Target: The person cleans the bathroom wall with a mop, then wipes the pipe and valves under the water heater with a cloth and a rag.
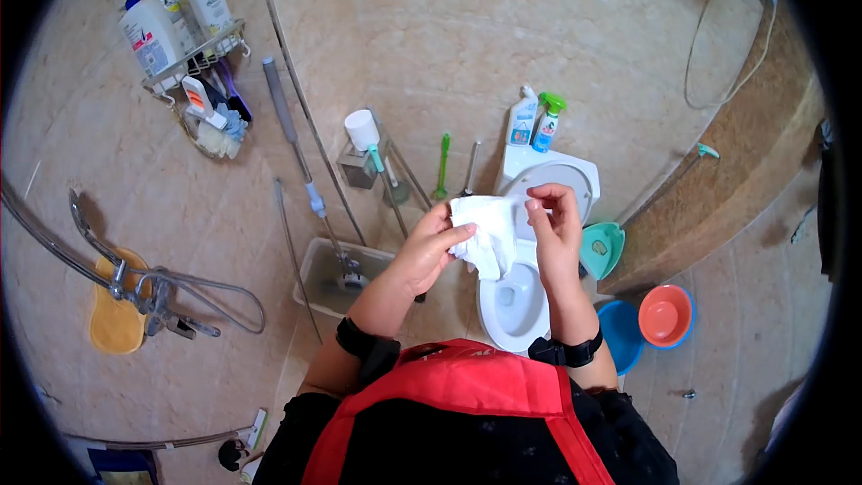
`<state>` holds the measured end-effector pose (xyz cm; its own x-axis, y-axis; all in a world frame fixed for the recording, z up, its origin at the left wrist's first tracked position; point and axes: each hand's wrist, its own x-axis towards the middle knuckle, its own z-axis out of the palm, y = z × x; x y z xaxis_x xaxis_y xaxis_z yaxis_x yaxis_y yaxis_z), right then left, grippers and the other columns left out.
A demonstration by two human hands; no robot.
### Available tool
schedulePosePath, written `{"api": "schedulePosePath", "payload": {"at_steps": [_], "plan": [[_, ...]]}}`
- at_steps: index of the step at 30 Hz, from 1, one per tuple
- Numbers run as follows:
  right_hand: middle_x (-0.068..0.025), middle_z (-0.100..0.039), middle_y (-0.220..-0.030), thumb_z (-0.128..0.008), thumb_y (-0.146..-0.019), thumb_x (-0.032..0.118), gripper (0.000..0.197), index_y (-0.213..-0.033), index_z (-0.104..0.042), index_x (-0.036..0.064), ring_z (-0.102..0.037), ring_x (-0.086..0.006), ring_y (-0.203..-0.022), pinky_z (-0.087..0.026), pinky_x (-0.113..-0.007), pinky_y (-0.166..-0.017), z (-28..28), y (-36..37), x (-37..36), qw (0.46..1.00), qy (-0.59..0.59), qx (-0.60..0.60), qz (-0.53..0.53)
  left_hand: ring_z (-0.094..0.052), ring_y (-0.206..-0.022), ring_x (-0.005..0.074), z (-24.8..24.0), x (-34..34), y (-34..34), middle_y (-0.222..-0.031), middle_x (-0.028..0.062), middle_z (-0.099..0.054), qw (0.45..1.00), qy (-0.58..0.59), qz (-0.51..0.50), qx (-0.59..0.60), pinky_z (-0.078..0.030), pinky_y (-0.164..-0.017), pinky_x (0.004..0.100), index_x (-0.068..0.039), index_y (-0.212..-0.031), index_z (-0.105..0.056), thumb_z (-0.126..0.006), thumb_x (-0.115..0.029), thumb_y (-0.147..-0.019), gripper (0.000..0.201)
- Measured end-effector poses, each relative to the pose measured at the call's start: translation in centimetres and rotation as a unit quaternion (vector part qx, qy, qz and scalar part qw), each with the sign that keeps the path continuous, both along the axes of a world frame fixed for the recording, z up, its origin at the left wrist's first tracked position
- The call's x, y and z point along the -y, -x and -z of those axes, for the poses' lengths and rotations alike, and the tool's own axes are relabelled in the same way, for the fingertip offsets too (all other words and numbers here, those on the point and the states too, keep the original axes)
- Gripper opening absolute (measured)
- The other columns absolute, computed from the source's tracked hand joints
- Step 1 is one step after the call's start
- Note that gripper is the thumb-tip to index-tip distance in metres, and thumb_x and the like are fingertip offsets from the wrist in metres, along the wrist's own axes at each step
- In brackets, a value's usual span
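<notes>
In front of my chest, my left hand (433,247) is closed on some white tissue paper (485,229), its thumb lying across the near face. The loose folds of the tissue hang down over the toilet bowl. Just right of the tissue is my right hand (558,224), raised with fingers curled and thumb and forefinger close together. Whatever may be between those fingertips is too small to make out. Below both hands stands the white toilet (514,328), its lid (561,181) up and partly hidden behind the tissue and my right hand.
A cleaner bottle (522,121) and a green-topped spray bottle (546,126) stand on the cistern. To the left are a grey bin (314,274) with a mop and a long-handled brush (363,130). A green dustpan (602,247) and an orange basin (666,316) sit right.
</notes>
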<state>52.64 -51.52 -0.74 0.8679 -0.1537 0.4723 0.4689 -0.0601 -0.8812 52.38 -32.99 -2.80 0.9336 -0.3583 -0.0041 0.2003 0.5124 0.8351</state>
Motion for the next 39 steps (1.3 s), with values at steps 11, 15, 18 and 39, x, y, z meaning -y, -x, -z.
{"api": "schedulePosePath", "payload": {"at_steps": [11,15,18,39], "plan": [[-0.0074,-0.054,-0.099,-0.067,-0.081,0.016,0.032,-0.107,-0.054,0.0019,-0.054,-0.0146,-0.090,-0.046,-0.027,-0.076,1.8,1.5,-1.1,0.988,0.106,-0.067,-0.092,-0.052,-0.114,0.0204,-0.1,-1.0,0.2,-0.123,0.0093,-0.053,0.990,0.126,-0.062,-0.030,-0.042,-0.096,0.0372,-0.004,-0.127,-0.041,-0.049,-0.015,-0.093,0.036],[-0.0043,-0.057,-0.090,-0.062,-0.085,0.009,0.027,-0.108,-0.052,0.0004,-0.054,-0.0095,-0.079,-0.046,-0.023,-0.068,2.1,1.7,-2.1,0.987,0.088,-0.082,-0.106,-0.051,-0.113,0.0178,0.9,-1.0,0.0,-0.121,0.0064,-0.052,0.988,0.134,-0.073,-0.037,-0.043,-0.092,0.0357,-0.008,-0.129,-0.039,-0.051,-0.016,-0.092,0.039],[-0.0033,-0.056,-0.090,-0.061,-0.085,0.005,0.028,-0.111,-0.050,0.0020,-0.054,-0.0093,-0.079,-0.046,-0.023,-0.068,1.9,1.6,-2.3,0.986,0.031,-0.113,-0.114,-0.050,-0.113,0.0186,1.0,-0.8,0.1,-0.122,0.0062,-0.050,0.985,0.133,-0.100,-0.055,-0.043,-0.091,0.0356,-0.011,-0.131,-0.035,-0.052,-0.016,-0.092,0.042],[-0.0022,-0.058,-0.088,-0.064,-0.084,0.006,0.024,-0.104,-0.051,0.0036,-0.056,-0.0088,-0.077,-0.047,-0.022,-0.066,0.2,1.0,-4.5,0.973,-0.068,-0.167,-0.142,-0.054,-0.103,0.0156,1.5,-0.9,-1.1,-0.110,0.0080,-0.055,0.977,-0.091,-0.085,0.170,-0.045,-0.088,0.0310,-0.002,-0.116,-0.050,-0.068,-0.014,-0.082,0.040]]}}
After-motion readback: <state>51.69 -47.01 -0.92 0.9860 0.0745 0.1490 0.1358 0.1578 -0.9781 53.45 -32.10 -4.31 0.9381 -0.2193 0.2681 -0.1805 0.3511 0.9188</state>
